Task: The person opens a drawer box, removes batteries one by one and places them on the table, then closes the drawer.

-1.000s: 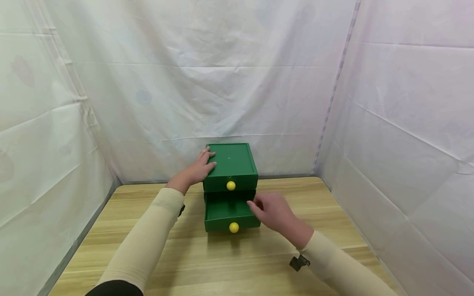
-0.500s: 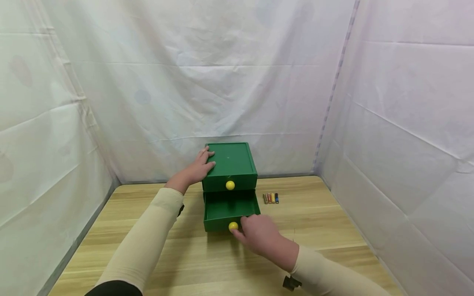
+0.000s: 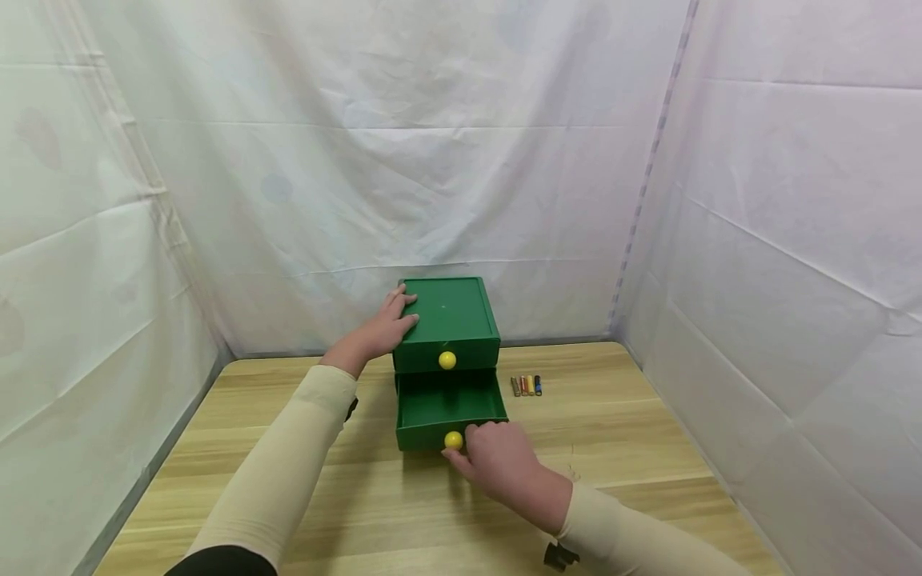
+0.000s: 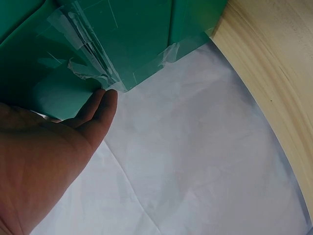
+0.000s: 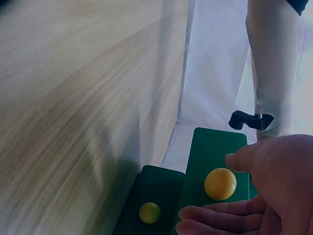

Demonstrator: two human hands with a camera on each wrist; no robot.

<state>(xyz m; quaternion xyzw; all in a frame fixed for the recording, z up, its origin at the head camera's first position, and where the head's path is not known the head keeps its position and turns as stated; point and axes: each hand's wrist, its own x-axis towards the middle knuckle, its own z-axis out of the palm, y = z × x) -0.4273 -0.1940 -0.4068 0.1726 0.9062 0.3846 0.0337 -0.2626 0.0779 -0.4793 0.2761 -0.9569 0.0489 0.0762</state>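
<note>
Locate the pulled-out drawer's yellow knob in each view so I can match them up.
Head: yellow knob at lower centre, just left of the right hand in the picture.
Left wrist: not in it.
Right wrist: the larger yellow knob, lower right, framed between thumb and fingers.
Shared landmark: wooden table, bottom in head, upper right in left wrist, left in right wrist.

We see the cabinet (image 3: 450,310) near the back of the table (image 3: 288,432), a sheet (image 3: 432,184) behind it. Its pulled-out drawer (image 3: 425,438) juts forward below the top drawer (image 3: 418,358); underneath, we seem to glimpse another drawer front (image 5: 161,186). Batteries (image 3: 531,386) lie to the cabinet's right. The left hand (image 3: 383,330) is on its upper left edge; the right hand (image 3: 502,462) is at the lower knob (image 3: 453,441), on its near right side.
</note>
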